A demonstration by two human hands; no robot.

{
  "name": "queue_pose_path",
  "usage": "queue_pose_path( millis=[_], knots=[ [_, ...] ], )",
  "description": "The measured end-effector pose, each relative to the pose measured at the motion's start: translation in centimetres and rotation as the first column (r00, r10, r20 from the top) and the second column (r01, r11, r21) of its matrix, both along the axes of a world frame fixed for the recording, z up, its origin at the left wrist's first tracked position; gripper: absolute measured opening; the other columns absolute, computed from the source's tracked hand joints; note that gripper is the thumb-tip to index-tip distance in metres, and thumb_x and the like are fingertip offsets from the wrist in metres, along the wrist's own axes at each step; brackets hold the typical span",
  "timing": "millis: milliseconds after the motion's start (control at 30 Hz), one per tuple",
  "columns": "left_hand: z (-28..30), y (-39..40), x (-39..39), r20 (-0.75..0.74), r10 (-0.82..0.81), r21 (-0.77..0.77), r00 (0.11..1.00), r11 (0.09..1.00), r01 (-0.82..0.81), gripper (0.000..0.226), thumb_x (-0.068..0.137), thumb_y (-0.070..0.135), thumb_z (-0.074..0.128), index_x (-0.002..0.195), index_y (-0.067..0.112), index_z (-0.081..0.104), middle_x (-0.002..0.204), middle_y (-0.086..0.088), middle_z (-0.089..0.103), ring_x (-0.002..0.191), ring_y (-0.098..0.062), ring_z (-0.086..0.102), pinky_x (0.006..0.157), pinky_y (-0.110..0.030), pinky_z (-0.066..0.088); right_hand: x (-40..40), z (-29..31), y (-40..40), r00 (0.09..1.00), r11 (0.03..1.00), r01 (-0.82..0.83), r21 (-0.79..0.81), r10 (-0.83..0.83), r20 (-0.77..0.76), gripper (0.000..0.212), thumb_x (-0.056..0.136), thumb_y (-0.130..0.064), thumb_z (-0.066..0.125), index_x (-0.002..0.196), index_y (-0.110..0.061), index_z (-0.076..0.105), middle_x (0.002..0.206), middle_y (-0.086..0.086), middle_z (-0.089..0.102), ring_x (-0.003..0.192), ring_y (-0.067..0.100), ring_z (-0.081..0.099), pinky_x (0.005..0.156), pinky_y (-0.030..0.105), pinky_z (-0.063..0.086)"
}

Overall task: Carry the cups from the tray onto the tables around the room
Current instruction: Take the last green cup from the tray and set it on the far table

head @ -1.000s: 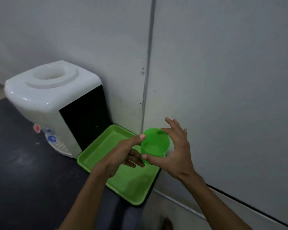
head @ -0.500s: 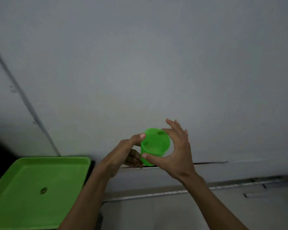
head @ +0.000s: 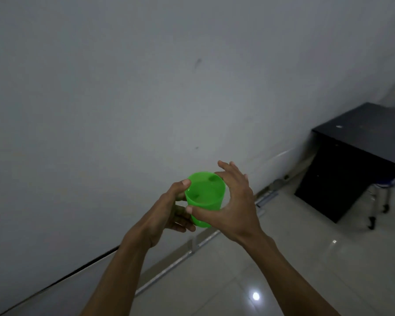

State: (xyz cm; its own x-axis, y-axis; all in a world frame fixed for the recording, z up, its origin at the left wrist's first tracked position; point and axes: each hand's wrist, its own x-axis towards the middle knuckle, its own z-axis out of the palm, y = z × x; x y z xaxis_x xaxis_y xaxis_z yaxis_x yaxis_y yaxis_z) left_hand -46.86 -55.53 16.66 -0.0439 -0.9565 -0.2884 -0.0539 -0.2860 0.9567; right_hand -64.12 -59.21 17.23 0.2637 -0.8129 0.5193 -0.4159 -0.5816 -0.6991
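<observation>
The cup [head: 204,197] is bright green plastic, a little see-through, with a round open rim and walls that get narrower toward the bottom. It stands almost upright, the mouth tilted slightly to the camera. It is in the air, just below the middle of the frame. A dark table [head: 360,142] stands at the right edge.
</observation>
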Motion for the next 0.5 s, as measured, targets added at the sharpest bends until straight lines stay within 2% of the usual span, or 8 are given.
queue_pose_path(
  millis=[133,200,300,367,433,500],
  knots=[
    [0.3,-5.1,-7.7,0.034,-0.153,0.001,0.988,0.988,0.153,0.084,0.062,0.081,0.041,0.111,0.017,0.067,0.080,-0.014,0.074,0.073,-0.028,0.066,0.078,-0.038,0.050,-8.1,0.0,-2.4,0.989,0.989,0.150,0.011,-0.150,0.002,0.073,0.051,-0.065,0.078,0.112,-0.028,0.061,0.146,-0.008,0.044,0.144,0.010,0.024,0.117,0.048,0.022],
    [0.3,-7.7,-11.6,0.034,-0.232,0.008,0.972,0.973,0.232,0.084,0.061,0.081,0.042,0.108,0.017,0.068,0.078,-0.014,0.073,0.071,-0.028,0.066,0.078,-0.037,0.050,-11.9,-0.1,-3.4,0.973,0.973,0.230,0.027,-0.230,0.001,0.075,0.051,-0.067,0.076,0.113,-0.028,0.060,0.146,-0.008,0.045,0.144,0.010,0.026,0.117,0.039,0.021],
    [0.1,-11.3,-17.2,0.014,-0.335,0.021,0.942,0.942,0.334,0.084,0.061,0.082,0.043,0.105,0.016,0.069,0.073,-0.012,0.071,0.065,-0.026,0.065,0.078,-0.040,0.047,-17.1,-0.4,-4.9,0.940,0.939,0.340,0.052,-0.341,0.006,0.075,0.052,-0.067,0.074,0.115,-0.030,0.057,0.144,-0.006,0.047,0.143,0.011,0.027,0.110,0.017,0.007],
    [-0.1,-13.6,-20.8,0.012,-0.411,0.030,0.911,0.911,0.411,0.083,0.062,0.082,0.041,0.103,0.016,0.070,0.075,-0.014,0.070,0.065,-0.027,0.065,0.076,-0.038,0.047,-20.2,-0.4,-5.8,0.911,0.909,0.411,0.067,-0.412,0.000,0.078,0.053,-0.068,0.072,0.119,-0.028,0.057,0.145,-0.006,0.046,0.144,0.009,0.025,0.106,0.012,0.002],
    [-0.4,-15.9,-24.4,0.010,-0.487,0.043,0.874,0.873,0.486,0.084,0.063,0.083,0.042,0.105,0.016,0.069,0.078,-0.018,0.070,0.066,-0.028,0.066,0.073,-0.036,0.048,-23.4,-0.6,-6.7,0.876,0.873,0.482,0.069,-0.483,-0.002,0.082,0.054,-0.070,0.070,0.121,-0.024,0.057,0.144,-0.007,0.045,0.142,0.005,0.023,0.113,0.019,0.010],
    [-0.8,-18.5,-27.8,0.014,-0.554,0.054,0.832,0.832,0.552,0.089,0.061,0.084,0.042,0.110,0.014,0.067,0.079,-0.018,0.070,0.067,-0.028,0.066,0.073,-0.037,0.049,-26.4,-0.8,-7.8,0.833,0.832,0.552,0.058,-0.552,-0.013,0.084,0.056,-0.070,0.070,0.122,-0.021,0.056,0.143,-0.006,0.046,0.142,0.007,0.025,0.118,0.041,0.022]
  ],
)
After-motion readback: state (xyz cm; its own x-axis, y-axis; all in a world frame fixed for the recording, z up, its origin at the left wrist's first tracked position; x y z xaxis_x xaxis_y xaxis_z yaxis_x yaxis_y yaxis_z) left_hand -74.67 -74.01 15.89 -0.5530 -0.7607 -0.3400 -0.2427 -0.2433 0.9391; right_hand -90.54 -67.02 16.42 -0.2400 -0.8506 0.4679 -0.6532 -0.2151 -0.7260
